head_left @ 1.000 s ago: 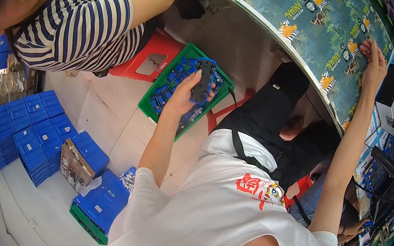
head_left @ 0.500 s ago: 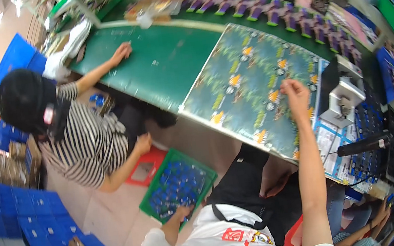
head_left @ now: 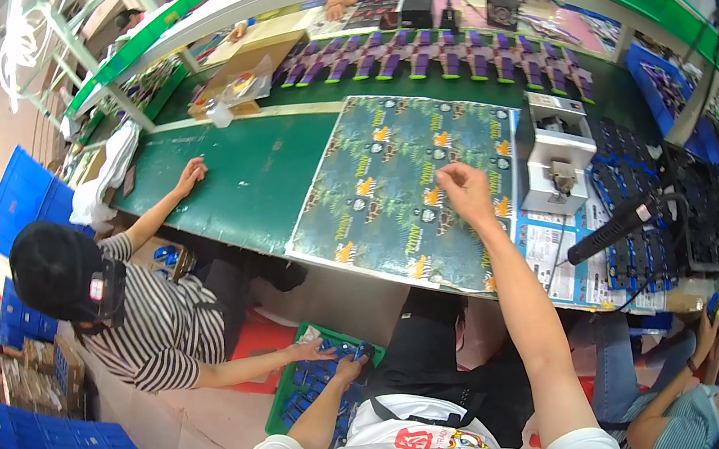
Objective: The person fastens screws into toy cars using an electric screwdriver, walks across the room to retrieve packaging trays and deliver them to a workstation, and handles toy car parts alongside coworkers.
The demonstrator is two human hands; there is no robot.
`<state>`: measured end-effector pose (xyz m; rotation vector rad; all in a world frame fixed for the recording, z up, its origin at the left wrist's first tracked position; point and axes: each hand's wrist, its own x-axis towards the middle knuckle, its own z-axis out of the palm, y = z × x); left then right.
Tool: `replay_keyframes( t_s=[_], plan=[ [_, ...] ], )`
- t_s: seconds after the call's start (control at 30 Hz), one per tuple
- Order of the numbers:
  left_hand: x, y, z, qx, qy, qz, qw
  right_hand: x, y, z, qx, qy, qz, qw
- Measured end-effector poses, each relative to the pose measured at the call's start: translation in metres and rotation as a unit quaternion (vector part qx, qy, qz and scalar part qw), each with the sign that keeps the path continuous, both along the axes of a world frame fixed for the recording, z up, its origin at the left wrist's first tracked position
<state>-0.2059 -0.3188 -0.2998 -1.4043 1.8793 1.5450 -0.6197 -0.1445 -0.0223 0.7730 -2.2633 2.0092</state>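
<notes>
A co-worker's hand (head_left: 311, 350) has joined our left hand (head_left: 349, 370), whose grip we cannot tell, at the green crate (head_left: 284, 387); our right hand (head_left: 468, 194) hovers released.

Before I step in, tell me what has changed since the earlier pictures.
The view has swung up toward the green bench. The left hand, which a second ago held up a blue-and-black toy car, is down at the green crate; whether it still holds one is unclear. The striped-shirt co-worker's near hand has reached out over the crate. Stayed: the right hand above the patterned mat.
</notes>
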Motion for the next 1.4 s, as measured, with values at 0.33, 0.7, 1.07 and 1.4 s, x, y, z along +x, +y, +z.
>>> replay_keyframes(
  t_s=[0.33,0.7,1.07,1.4],
  plan=[
    [0.057,0.017,-0.050,-0.013,-0.054,-0.148,0.987,0.004,0.001,0.006,0.021,-0.002,-0.008,1.000],
    [0.087,0.029,-0.081,-0.096,-0.087,-0.108,0.986,0.002,0.014,-0.007,0.030,-0.018,-0.021,0.999],
    [0.014,0.014,-0.140,-0.067,-0.023,-0.064,0.995,-0.007,0.013,0.001,0.022,0.047,-0.027,0.998],
    [0.025,0.015,-0.068,0.134,0.000,0.366,0.921,0.005,0.001,-0.001,0.018,-0.008,-0.007,1.000]
  ],
)
